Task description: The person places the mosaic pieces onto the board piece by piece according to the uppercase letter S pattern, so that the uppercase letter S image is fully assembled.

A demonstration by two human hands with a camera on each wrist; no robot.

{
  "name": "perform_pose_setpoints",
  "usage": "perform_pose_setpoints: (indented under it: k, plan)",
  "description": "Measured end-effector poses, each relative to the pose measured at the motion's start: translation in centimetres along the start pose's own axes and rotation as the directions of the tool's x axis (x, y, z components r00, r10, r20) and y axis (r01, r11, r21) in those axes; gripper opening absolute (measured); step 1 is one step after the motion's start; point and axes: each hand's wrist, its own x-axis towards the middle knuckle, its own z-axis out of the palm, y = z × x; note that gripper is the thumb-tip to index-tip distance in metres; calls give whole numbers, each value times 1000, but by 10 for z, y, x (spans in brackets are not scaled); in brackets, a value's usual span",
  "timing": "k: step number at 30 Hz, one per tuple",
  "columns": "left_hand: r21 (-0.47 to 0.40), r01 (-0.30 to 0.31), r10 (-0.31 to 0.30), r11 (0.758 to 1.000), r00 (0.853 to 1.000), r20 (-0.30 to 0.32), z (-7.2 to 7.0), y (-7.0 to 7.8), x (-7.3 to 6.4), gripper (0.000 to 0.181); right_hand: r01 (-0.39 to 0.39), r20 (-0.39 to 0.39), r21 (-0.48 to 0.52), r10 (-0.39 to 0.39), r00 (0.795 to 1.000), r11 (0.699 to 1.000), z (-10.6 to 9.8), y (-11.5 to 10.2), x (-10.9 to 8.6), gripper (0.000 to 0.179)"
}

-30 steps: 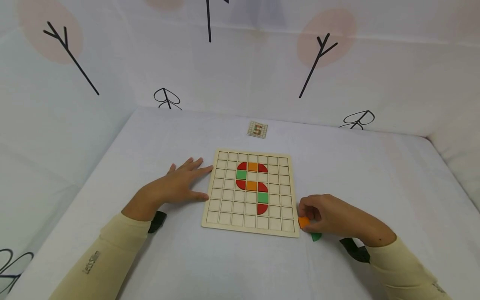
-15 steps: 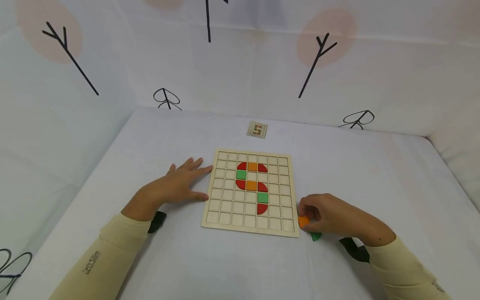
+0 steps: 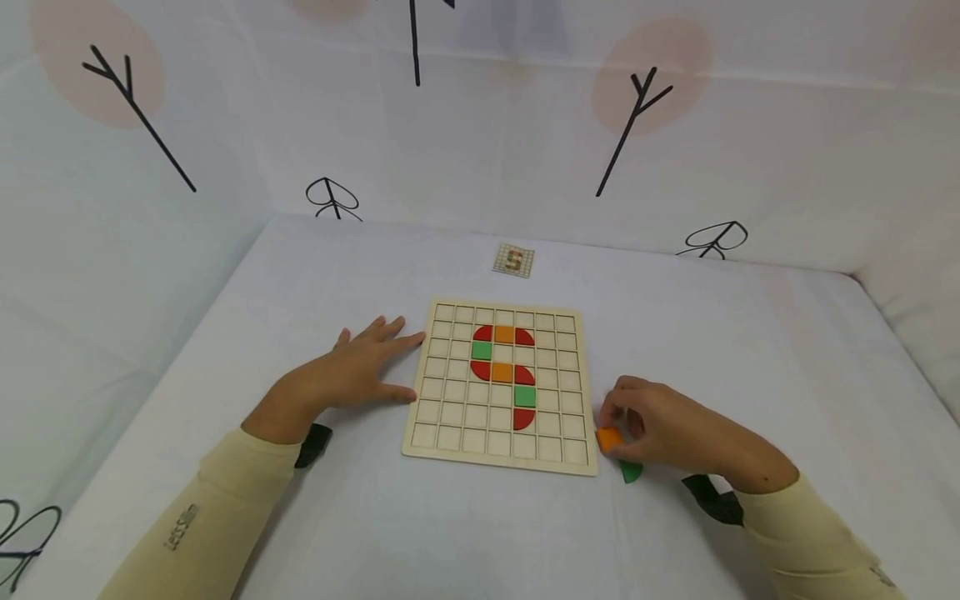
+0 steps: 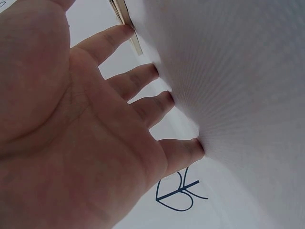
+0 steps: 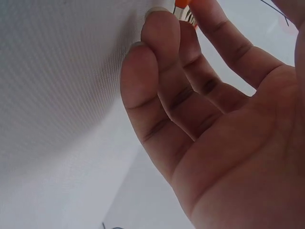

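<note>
A wooden grid board lies on the table in the head view, with red quarter-round, orange square and green square tiles set in an S-like curve. My left hand rests spread at its left side, index fingertip and thumb touching the rim. Just off the board's lower right edge, my right hand pinches an orange square tile between thumb and fingers. A green tile with a rounded edge lies partly hidden beneath that hand. Only a bit of the orange tile shows at the top of the right wrist view.
Behind the board lies a small card printed with a gridded S pattern. White cloth covers the table and hangs as a printed backdrop behind and beside it. Dark bands show at both wrists.
My right hand's knuckles have risen slightly, and the pinched orange tile has shifted a little. The left hand and the tiles on the board stay as they were.
</note>
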Motion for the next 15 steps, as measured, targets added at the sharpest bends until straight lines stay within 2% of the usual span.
perform_pose_setpoints:
  k: [15]
  plan:
    - [1,0,0,1000,1000,-4,-1,1,-1,88,-26,8,43,25,1000,999,-4,-2,0,22]
